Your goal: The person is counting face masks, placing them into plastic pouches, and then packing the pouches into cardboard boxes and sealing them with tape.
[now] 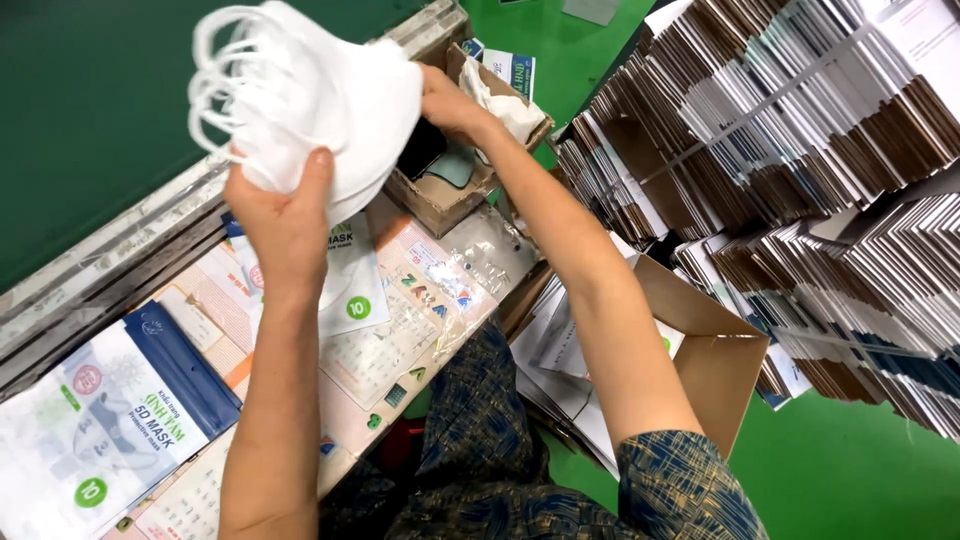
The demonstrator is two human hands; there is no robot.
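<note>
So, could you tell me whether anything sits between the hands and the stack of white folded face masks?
Nothing visible does: the left hand grips the stack of white folded face masks from below, and the right hand touches its far edge directly, above the small brown cardboard box.

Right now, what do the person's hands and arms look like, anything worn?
Both hands are bare: no gloves, rings or watch visible on the left hand or the right hand. Both forearms are uncovered. The right arm has a short sleeve ending above the elbow, dark blue-grey fabric with a fine crosshatch pattern in tan and teal. The left upper arm is out of frame.
</note>
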